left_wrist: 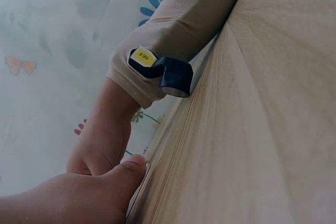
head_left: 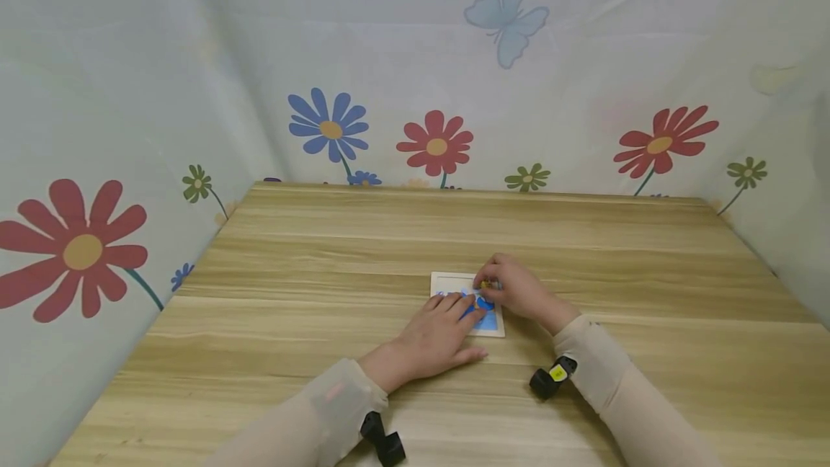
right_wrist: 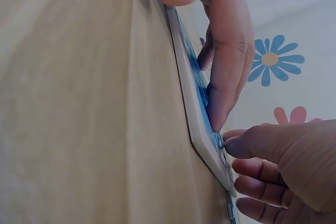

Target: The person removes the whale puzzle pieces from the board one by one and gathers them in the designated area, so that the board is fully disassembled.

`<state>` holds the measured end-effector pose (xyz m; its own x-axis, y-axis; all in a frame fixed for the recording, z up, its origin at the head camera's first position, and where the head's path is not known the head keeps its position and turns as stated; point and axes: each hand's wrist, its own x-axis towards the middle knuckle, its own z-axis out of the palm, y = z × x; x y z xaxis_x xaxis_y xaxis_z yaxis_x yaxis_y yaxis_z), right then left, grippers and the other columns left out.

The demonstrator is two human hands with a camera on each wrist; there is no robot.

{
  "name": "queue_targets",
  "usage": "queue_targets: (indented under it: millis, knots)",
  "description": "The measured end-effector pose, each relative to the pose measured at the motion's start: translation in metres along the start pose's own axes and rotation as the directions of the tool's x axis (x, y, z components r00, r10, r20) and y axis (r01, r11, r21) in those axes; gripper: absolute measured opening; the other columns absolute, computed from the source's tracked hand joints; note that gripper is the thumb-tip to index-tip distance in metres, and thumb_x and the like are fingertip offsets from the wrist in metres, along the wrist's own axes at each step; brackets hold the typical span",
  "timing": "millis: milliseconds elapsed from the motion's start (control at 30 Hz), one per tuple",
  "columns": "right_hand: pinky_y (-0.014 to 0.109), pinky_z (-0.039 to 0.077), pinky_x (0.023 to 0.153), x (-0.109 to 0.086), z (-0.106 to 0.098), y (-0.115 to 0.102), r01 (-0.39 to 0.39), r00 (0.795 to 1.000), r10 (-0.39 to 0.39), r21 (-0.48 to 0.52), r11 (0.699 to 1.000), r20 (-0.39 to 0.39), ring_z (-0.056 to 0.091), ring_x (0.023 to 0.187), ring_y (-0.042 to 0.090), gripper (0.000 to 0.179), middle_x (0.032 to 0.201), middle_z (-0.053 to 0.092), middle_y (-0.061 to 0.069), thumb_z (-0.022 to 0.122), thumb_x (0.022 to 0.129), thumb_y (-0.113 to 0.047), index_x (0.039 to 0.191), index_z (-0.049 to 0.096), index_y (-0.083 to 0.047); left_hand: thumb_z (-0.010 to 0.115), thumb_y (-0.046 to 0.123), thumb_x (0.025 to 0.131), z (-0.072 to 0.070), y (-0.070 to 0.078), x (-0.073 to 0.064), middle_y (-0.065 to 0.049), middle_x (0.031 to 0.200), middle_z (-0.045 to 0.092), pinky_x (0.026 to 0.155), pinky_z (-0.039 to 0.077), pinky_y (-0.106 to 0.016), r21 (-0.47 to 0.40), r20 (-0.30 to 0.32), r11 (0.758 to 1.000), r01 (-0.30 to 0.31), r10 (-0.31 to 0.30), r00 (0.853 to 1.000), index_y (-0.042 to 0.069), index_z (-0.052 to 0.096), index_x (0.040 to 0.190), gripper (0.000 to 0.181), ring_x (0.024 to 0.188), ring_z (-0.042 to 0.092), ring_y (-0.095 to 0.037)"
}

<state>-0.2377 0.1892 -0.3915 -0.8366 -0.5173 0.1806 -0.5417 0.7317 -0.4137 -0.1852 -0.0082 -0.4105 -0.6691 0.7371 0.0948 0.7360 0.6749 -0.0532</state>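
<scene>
A small flat puzzle board with a pale raised frame and a blue picture lies on the table. My left hand rests over its left part with straight, spread fingers, and the thumb lies off the near edge. In the right wrist view, the left fingertips press down on the blue surface. At the board's far right corner, my right hand bends its thumb and forefinger together around a small yellow and blue puzzle piece. That piece is mostly hidden by the fingers. The right thumb is right at the frame's edge.
The wooden table stretches around the board on every side. Behind it hangs a pale curtain printed with flowers and a butterfly. Each sleeve carries a black wrist camera, one at the left, one at the right.
</scene>
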Motion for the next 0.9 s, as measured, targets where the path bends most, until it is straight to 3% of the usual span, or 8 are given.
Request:
queue_targets:
  millis: [533,900]
  knots:
    - [0.046,0.048,0.089,-0.0006,-0.0036,0.0005,0.028,1.000,-0.028,-0.011,1.000,-0.003,0.059,0.098,0.026,0.008,0.099,0.064,0.007,0.066,0.087,-0.005,0.092,0.070,-0.010,0.042,0.062,0.094,0.0008,0.0010,0.0006,-0.003,0.147,0.046,0.110,0.036,-0.044,0.022,-0.023,1.000,0.001,0.000,1.000,0.021,0.045,0.143,0.064,0.136,0.042,-0.021]
    - [0.043,0.051,0.086,-0.0010,-0.0045,0.0018,0.009,0.999,-0.009,0.024,1.000,-0.036,0.061,0.095,0.024,0.021,0.103,0.067,0.010,0.066,0.087,-0.004,0.108,0.068,-0.004,0.042,0.062,0.094,0.0002,0.0008,0.0009,-0.003,0.148,0.045,0.110,0.036,-0.043,0.015,-0.016,1.000,0.003,-0.003,1.000,0.021,0.046,0.143,0.063,0.136,0.042,-0.022]
